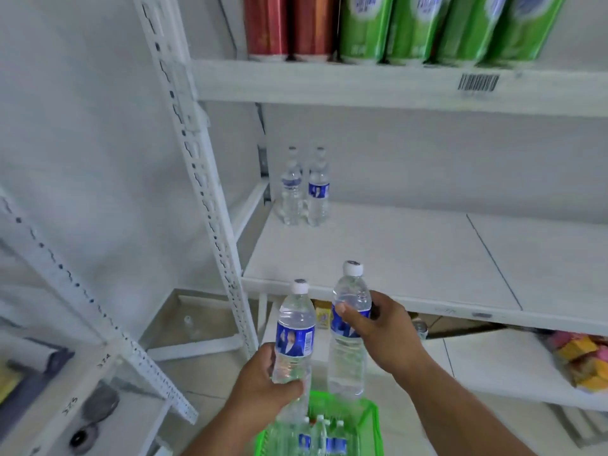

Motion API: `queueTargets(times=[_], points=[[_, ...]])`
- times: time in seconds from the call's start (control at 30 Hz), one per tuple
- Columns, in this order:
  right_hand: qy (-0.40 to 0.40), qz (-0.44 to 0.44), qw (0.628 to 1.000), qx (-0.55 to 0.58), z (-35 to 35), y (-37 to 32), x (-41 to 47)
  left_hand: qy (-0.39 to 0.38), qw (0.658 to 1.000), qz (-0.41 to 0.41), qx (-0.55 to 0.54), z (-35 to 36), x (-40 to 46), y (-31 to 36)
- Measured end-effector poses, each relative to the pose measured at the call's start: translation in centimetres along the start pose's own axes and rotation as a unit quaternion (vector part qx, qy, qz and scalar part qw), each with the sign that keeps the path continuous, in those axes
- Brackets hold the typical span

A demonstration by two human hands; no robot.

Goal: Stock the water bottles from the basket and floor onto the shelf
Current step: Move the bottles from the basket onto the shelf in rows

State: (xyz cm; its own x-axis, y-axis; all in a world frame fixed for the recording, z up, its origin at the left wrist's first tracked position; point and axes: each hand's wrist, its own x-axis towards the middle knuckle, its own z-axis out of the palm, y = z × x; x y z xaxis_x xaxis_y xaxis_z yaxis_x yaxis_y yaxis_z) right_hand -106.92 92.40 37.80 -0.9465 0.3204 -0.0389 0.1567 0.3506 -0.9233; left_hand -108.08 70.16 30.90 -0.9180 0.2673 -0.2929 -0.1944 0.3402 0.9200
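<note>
- Your left hand (263, 376) wraps one water bottle (294, 334) low on its body; that grip could let it tip.
- Your right hand (378, 327) clasps another bottle (348, 353) mid-label, above the green basket (370, 419).
- Setting them on the shelf (394, 258) carelessly could topple the two standing bottles (304, 192).

Two clear water bottles with blue labels and white caps are held upright above the green basket (370, 419): the left bottle (294, 334) and the right bottle (348, 330). Further bottles (320, 437) stand in the basket. Two shelved bottles (304, 189) stand upright, side by side, at the back-left corner of the white shelf (411, 258).
</note>
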Motion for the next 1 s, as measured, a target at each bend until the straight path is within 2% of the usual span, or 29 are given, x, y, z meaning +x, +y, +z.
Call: queueTargets(times=[0.27, 0.5, 1.0], points=[[-0.019, -0.026, 0.998, 0.048, -3.3, -4.2, -1.1, 0.047, 0.998, 0.042, -0.016, 0.4, -2.4, 4.4], [-0.022, -0.031, 0.997, 0.070, -3.6, -5.7, 0.2, 0.045, 0.996, 0.072, -0.002, 0.1, -1.3, 6.6], [0.022, -0.012, 0.997, 0.067, 0.2, -9.7, 11.1, 0.042, 0.998, 0.052, 0.003, -4.8, 12.3, 10.1]])
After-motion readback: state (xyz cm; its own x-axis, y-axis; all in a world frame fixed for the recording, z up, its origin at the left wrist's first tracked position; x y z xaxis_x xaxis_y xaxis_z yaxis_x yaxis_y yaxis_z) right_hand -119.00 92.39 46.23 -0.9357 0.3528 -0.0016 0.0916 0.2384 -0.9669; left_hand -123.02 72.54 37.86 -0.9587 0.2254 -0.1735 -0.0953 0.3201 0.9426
